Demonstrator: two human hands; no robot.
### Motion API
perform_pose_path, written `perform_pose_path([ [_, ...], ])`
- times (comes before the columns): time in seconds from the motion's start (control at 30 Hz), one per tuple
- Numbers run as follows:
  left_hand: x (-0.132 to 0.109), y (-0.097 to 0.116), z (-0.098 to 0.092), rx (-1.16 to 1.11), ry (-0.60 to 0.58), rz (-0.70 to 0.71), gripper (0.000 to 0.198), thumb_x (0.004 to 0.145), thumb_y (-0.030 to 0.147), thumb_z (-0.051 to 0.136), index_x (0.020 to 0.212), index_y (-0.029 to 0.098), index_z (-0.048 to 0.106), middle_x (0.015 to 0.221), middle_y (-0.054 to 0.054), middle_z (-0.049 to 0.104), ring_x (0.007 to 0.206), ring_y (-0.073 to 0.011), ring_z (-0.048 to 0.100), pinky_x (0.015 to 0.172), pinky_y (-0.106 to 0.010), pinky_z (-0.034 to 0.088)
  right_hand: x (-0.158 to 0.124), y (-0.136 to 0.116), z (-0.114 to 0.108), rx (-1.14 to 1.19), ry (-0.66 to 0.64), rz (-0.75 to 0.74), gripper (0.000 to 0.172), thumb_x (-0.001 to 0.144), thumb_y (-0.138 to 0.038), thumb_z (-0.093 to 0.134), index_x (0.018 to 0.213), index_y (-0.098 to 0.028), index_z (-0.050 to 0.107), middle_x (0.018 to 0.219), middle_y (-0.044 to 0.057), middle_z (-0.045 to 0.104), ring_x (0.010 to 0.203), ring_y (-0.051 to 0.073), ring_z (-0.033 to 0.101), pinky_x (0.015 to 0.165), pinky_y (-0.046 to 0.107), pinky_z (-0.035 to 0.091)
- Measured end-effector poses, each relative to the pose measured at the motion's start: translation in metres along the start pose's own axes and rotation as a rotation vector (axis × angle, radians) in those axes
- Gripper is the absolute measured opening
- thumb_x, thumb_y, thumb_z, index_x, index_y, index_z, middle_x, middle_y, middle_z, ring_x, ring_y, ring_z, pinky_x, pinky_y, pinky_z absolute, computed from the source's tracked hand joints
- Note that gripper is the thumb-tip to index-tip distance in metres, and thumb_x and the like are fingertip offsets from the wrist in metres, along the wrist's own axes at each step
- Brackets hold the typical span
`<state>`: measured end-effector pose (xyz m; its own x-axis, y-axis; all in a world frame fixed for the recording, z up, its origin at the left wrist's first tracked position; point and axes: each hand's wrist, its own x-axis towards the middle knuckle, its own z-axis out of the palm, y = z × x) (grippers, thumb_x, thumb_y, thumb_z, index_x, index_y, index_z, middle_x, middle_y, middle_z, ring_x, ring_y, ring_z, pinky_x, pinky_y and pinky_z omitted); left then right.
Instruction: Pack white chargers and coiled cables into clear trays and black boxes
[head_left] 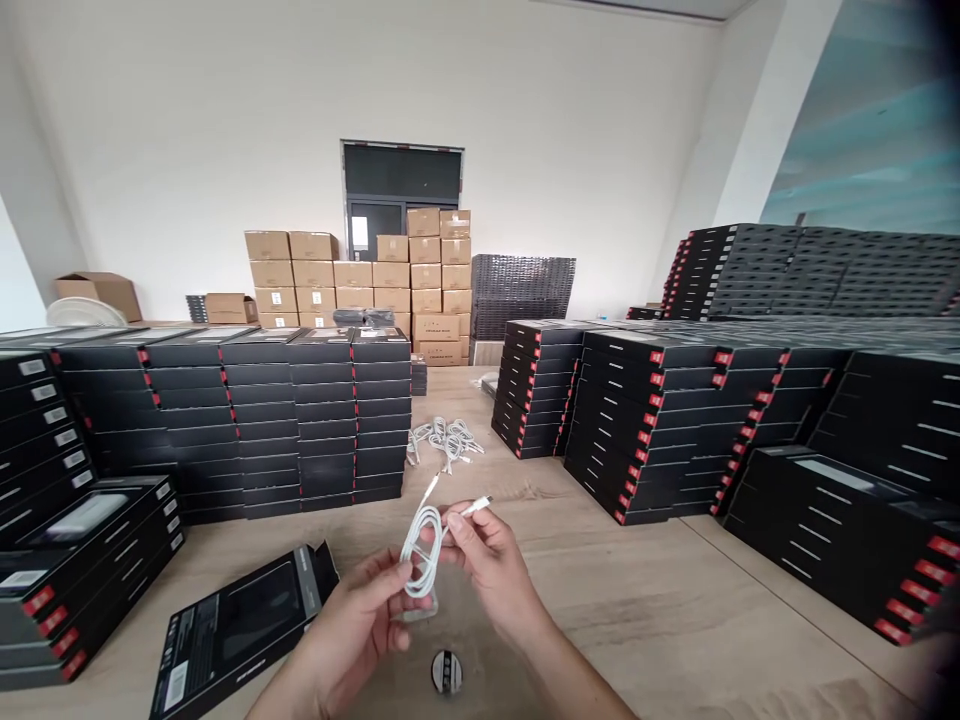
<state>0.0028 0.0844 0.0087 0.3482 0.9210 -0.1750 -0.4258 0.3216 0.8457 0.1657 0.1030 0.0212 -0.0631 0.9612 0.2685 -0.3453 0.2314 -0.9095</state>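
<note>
A coiled white charging cable (423, 555) is held up over the wooden table between both hands. My left hand (367, 600) is closed round the lower left side of the coil. With thumb and fingers, my right hand (491, 565) pinches the cable close to one plug (478, 505); the other plug (430, 488) sticks up from the top of the coil. Beneath the coil, by my left fingers, is a small clear piece (420, 608) whose kind I cannot make out. An open black box (240, 630) lies left of my left hand. Below my hands rests a round black-and-white disc (447, 673).
Several more white cables (450, 440) lie bunched ahead on the table (585, 590). Tall stacks of black boxes (322, 420) stand on the left, with further black box stacks (645, 420) on the right. Brown cartons (375, 285) are piled by the back wall.
</note>
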Motion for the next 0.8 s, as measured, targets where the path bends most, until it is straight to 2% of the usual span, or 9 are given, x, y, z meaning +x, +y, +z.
perform_pose_path([
  [0.07,0.001,-0.002,0.003,0.056,0.038,0.111,0.047,0.068,0.044,0.078,0.103,0.021,0.055,0.091,-0.005,0.067,0.078,-0.0195,0.067,0.05,-0.021,0.043,0.0,-0.003,0.0,-0.086,0.069,-0.029,0.026,0.079,-0.045,0.07,0.08,-0.019,0.066,0.083,0.003,0.068,0.073,0.019,0.064,0.061,0.029,0.053],
  [0.17,0.001,-0.004,0.005,0.199,0.017,0.279,0.043,0.073,0.046,0.073,0.101,0.024,0.049,0.099,-0.006,0.067,0.083,-0.021,0.067,0.057,-0.025,0.048,-0.001,-0.006,0.001,-0.23,0.182,-0.081,0.03,0.076,-0.046,0.072,0.068,-0.018,0.066,0.065,0.001,0.062,0.059,0.015,0.056,0.052,0.025,0.047],
  [0.3,0.001,-0.008,0.003,0.535,0.001,0.299,0.036,0.083,0.054,0.056,0.096,0.021,0.055,0.096,-0.007,0.066,0.078,-0.0195,0.067,0.051,-0.022,0.045,-0.003,-0.007,0.004,-0.292,0.15,-0.051,0.034,0.074,-0.047,0.072,0.06,-0.018,0.063,0.054,-0.002,0.056,0.049,0.012,0.05,0.048,0.024,0.041],
  [0.37,0.001,-0.008,0.002,0.607,0.0,0.273,0.042,0.086,0.058,0.048,0.095,0.019,0.058,0.087,-0.007,0.065,0.076,-0.0199,0.066,0.048,-0.021,0.043,-0.002,-0.007,0.003,-0.332,0.142,-0.058,0.031,0.074,-0.047,0.072,0.068,-0.018,0.065,0.061,-0.001,0.06,0.052,0.013,0.053,0.049,0.025,0.042],
  [0.43,0.002,-0.006,0.002,0.575,0.001,0.246,0.046,0.085,0.061,0.047,0.093,0.018,0.06,0.087,-0.007,0.064,0.079,-0.0207,0.066,0.048,-0.022,0.044,-0.001,-0.009,-0.001,-0.418,0.208,-0.158,0.029,0.076,-0.044,0.071,0.091,-0.019,0.067,0.079,0.003,0.066,0.062,0.016,0.058,0.053,0.026,0.045],
  [0.5,0.003,-0.003,0.002,0.491,0.014,0.208,0.049,0.082,0.063,0.05,0.093,0.017,0.06,0.094,-0.009,0.063,0.079,-0.0205,0.065,0.047,-0.022,0.044,0.0,-0.012,-0.007,-0.594,0.25,-0.314,0.044,0.08,-0.037,0.068,0.12,-0.023,0.058,0.106,0.008,0.065,0.086,0.021,0.062,0.064,0.03,0.05],
  [0.57,0.003,-0.002,0.002,0.42,0.012,0.174,0.051,0.079,0.064,0.052,0.094,0.016,0.06,0.101,-0.01,0.063,0.076,-0.0192,0.065,0.046,-0.022,0.043,0.001,-0.016,-0.013,-0.845,0.146,-0.468,0.05,0.085,-0.029,0.062,0.134,-0.028,0.049,0.127,0.009,0.058,0.109,0.025,0.055,0.08,0.036,0.05],
  [0.67,0.004,-0.003,0.003,0.375,-0.022,0.162,0.052,0.078,0.063,0.055,0.097,0.015,0.059,0.101,-0.011,0.064,0.072,-0.018,0.065,0.047,-0.023,0.043,0.002,-0.017,-0.019,-1.169,-0.06,-0.647,0.031,0.091,-0.02,0.053,0.119,-0.03,0.063,0.122,0.007,0.061,0.114,0.026,0.051,0.092,0.041,0.043],
  [0.8,0.003,-0.004,0.004,0.346,-0.027,0.162,0.052,0.077,0.064,0.055,0.097,0.016,0.058,0.097,-0.01,0.067,0.068,-0.0172,0.065,0.046,-0.023,0.042,0.004,-0.017,-0.022,-1.377,-0.043,-0.724,0.021,0.092,-0.018,0.052,0.088,-0.025,0.072,0.089,0.006,0.067,0.088,0.022,0.055,0.078,0.036,0.04],
])
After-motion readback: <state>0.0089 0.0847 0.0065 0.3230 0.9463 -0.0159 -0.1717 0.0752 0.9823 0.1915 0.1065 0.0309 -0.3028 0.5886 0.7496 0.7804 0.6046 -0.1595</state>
